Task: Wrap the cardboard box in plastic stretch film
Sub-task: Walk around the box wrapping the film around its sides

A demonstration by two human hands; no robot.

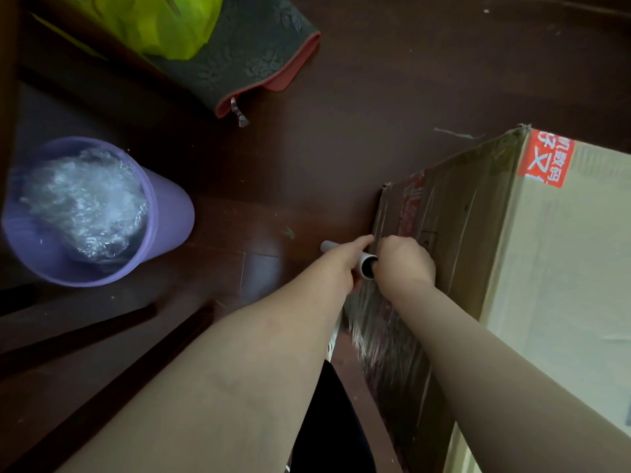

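Head view: left hand (343, 268), right hand (404, 262), each grip curled round film roll (328, 247) pointing up-left from cardboard box (546, 268).

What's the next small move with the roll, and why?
Likely carry the film roll round the cardboard box edge just ahead, kept taut: left hand and right hand grip it against the box's side, with stretch film trailing behind.

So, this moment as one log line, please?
left hand grips film roll | right hand holds roll end | film over cardboard box side
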